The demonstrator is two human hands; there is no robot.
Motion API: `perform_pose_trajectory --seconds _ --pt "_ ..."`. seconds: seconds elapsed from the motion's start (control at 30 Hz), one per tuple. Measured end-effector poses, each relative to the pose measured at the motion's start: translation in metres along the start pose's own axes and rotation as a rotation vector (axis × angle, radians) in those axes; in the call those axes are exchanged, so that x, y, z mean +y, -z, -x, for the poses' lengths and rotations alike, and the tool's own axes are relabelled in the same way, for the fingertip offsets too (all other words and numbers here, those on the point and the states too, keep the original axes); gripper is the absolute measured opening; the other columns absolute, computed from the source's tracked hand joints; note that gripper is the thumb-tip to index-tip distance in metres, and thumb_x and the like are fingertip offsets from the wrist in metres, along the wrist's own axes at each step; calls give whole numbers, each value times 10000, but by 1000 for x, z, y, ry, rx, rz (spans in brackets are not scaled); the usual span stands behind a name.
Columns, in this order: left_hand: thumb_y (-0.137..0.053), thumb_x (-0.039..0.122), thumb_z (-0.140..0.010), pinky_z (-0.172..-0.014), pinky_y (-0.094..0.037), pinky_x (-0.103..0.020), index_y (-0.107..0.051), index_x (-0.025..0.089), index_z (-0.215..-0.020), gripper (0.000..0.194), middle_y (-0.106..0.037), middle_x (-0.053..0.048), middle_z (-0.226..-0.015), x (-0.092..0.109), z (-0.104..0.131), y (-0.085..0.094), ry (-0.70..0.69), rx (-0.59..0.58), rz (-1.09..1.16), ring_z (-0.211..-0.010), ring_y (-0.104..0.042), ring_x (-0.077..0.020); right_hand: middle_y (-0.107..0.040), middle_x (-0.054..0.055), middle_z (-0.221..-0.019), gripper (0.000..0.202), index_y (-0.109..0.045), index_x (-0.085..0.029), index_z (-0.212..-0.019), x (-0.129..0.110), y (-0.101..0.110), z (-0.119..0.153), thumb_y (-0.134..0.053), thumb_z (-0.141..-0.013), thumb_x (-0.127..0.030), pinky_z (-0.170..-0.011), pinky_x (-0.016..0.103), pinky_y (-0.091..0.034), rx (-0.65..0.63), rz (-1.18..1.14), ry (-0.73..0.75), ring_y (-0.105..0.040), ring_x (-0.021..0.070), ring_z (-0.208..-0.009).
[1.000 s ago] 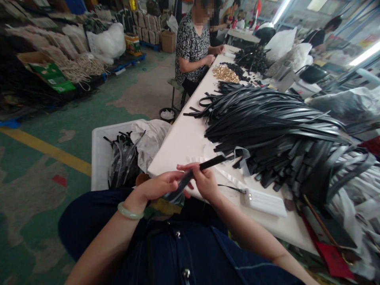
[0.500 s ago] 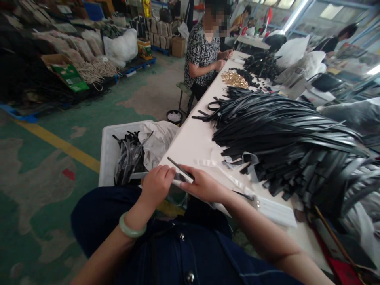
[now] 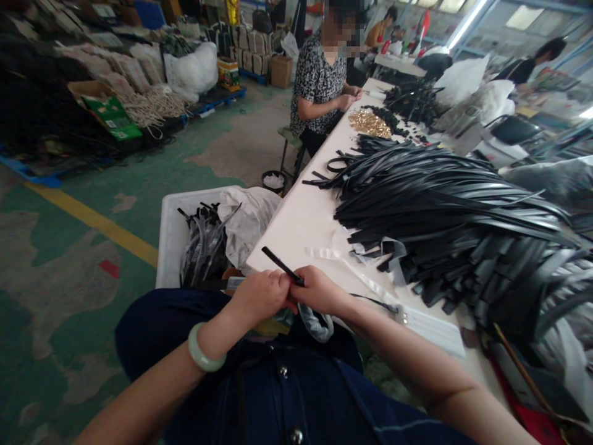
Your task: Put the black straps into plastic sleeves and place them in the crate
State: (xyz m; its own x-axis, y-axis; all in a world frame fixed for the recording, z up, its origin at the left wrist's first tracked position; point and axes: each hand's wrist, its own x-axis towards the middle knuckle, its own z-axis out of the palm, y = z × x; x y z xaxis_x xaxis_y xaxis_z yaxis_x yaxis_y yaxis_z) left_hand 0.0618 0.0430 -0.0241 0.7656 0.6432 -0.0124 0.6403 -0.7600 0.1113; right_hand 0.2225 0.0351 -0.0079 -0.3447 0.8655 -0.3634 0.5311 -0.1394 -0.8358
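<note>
My left hand (image 3: 264,295) and my right hand (image 3: 320,292) meet over my lap at the table's near corner. Between them is a black strap (image 3: 278,262), its bare end sticking up toward the table. My right hand is closed on the strap just below that end. The left fingers are curled against the right ones, closed around the strap's lower part, which they mostly hide. Below my right hand hangs a loop of strap in cloudy clear plastic wrap (image 3: 317,324). A large pile of black straps (image 3: 445,204) covers much of the white table (image 3: 296,216).
Left of the table stands a white bin (image 3: 170,235) with wrapped straps and a pale cloth (image 3: 248,216). Plastic strips (image 3: 352,269) and a white block (image 3: 435,327) lie nearby. A co-worker (image 3: 319,86) sits further along, by gold pieces (image 3: 369,123).
My hands have come together, the left moving right to meet the right. The strap now loops below my right hand in its plastic wrap, and the view has shifted slightly.
</note>
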Motion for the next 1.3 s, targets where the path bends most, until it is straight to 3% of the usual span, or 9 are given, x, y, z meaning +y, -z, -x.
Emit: perform_pose_trajectory --seconds 0.17,0.33,0.47,0.63,0.73,0.83,0.97,1.17,1.3 --pt "-636 376 -823 -832 -498 -396 -524 123 -1121 407 -647 -156 -1060 -20 11 -4 98 41 198 -991 -627 -284 -524 -29 -509 211 -612 -128 -649 13 13 6 -540 -781 -275 -463 201 -301 51 31 1 -427 86 -479" --pt "-467 211 -898 -722 -499 -316 -576 188 -942 119 -668 -67 -900 -54 51 1 386 -29 171 -841 -659 -225 -686 45 -717 308 -700 -142 -927 15 49 12 -540 -838 -389 -578 248 -428 32 228 69 -594 160 -615" --pt "-449 133 -870 -688 -516 -340 -594 145 -956 169 -671 -109 -879 -39 53 9 396 -111 61 -810 -665 -255 -654 107 -1183 567 -578 -186 -1255 -11 17 -7 -674 -758 -442 -843 300 -455 33 395 343 -621 249 -1031" --pt "-566 152 -817 -895 -502 -400 -591 152 -1101 284 -649 -137 -1092 -42 68 14 366 76 273 -1037 -610 -271 -720 131 -919 338 -666 -147 -1008 -31 -34 -30 -533 -881 -431 -683 285 -444 -123 656 268 -673 253 -828" --pt "-634 278 -803 -862 -534 -387 -529 181 -1219 440 -580 -118 -1193 -57 93 15 455 348 529 -1004 -608 -236 -720 123 -896 318 -673 -157 -939 -31 -32 -33 -450 -930 -384 -646 268 -413 -127 709 246 -671 230 -797" --pt "-593 319 -844 -796 -558 -330 -590 207 -1150 326 -587 -90 -1167 -60 106 17 490 480 705 -894 -633 -183 -719 117 -885 329 -678 -158 -933 -31 -24 -34 -429 -942 -373 -627 261 -391 -161 718 217 -665 214 -781" --pt "-533 229 -872 -818 -533 -292 -688 191 -953 180 -670 -68 -985 -51 97 20 410 497 694 -884 -640 -172 -712 115 -848 314 -689 -144 -911 -29 -24 -35 -462 -924 -361 -593 260 -360 -183 721 200 -642 204 -730" --pt "-527 138 -817 -719 -510 -268 -743 196 -829 224 -710 -52 -812 -44 74 14 330 329 671 -785 -646 -176 -694 67 -818 315 -658 -148 -972 -33 -35 -36 -609 -845 -432 -587 233 -343 -162 537 337 -607 168 -701" --pt "-554 184 -799 -678 -500 -261 -737 199 -735 194 -701 -35 -732 -44 77 17 444 343 726 -711 -645 -173 -702 108 -844 360 -644 -147 -958 -33 -35 -34 -496 -915 -472 -619 263 -366 -171 689 367 -636 212 -736"
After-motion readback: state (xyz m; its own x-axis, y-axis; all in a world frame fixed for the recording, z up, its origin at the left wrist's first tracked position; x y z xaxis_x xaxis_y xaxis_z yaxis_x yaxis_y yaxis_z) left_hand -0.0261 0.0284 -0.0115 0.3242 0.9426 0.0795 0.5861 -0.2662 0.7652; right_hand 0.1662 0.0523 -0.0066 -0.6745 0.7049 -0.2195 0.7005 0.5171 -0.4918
